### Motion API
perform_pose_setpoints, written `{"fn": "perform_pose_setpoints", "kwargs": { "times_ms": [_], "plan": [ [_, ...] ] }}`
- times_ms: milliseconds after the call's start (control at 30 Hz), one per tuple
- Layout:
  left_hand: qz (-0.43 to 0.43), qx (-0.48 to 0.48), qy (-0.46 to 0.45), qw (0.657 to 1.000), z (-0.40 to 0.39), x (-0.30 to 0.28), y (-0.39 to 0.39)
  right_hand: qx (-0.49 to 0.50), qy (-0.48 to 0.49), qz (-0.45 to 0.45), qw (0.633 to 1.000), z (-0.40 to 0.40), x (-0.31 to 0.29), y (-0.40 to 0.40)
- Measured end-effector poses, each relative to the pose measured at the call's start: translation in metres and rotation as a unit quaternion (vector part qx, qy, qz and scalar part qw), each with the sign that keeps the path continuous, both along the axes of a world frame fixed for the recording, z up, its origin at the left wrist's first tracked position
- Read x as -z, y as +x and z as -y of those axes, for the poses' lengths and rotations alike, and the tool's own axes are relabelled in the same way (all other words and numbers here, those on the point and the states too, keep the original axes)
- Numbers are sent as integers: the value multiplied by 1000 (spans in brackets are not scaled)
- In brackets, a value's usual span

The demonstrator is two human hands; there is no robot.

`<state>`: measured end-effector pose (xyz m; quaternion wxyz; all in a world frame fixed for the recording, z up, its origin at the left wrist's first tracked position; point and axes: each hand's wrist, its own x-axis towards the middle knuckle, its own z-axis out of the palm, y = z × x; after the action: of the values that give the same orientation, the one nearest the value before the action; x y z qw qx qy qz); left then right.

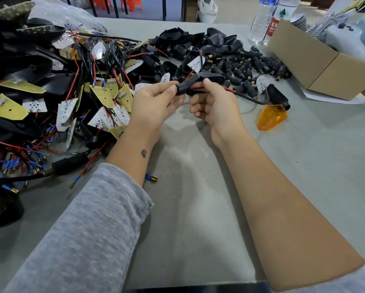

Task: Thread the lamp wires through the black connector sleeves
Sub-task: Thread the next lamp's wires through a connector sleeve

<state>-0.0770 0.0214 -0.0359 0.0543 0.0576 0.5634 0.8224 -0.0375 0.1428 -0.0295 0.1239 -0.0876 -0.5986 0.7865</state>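
Left hand (156,102) and right hand (214,104) pinch black connector sleeve (182,88) over red wire (198,87).

Very little here can be read. Far beyond my right hand (214,104), at the back of the table, stand two clear water bottles. The nearer bottle (277,20) wears a red label (272,28) with white Chinese characters running down it; I make out "农夫" at the top, and the smaller print under it is too blurred to read. Higher on the same bottle is a white label with a small green triangular mark (283,12), its wording too small to tell. The bottle beside it (261,17) has a blue label (267,0) at its top, cut off by the edge of view and illegible. On my left forearm, just below my left hand (156,102), sits a small dark tattoo (143,153), a figure and not lettering.
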Motion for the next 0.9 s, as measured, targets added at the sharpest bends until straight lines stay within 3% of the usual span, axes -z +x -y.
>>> {"fn": "perform_pose_setpoints", "kwargs": {
  "times_ms": [133,333,600,900],
  "plan": [
    [29,-34,18,999,1,-1,-1,16,-22,-6,1000,-2,1,-1],
    [79,-2,77,994,0,-7,2,24,33,-7,999,1,1,0],
    [25,-7,24,999,-2,-4,3,15,27,-2,1000,0,1,-2],
    [36,-64,25,997,2,-4,-2,70,-194,-20,978,-11,-2,-3]
  ]
}}
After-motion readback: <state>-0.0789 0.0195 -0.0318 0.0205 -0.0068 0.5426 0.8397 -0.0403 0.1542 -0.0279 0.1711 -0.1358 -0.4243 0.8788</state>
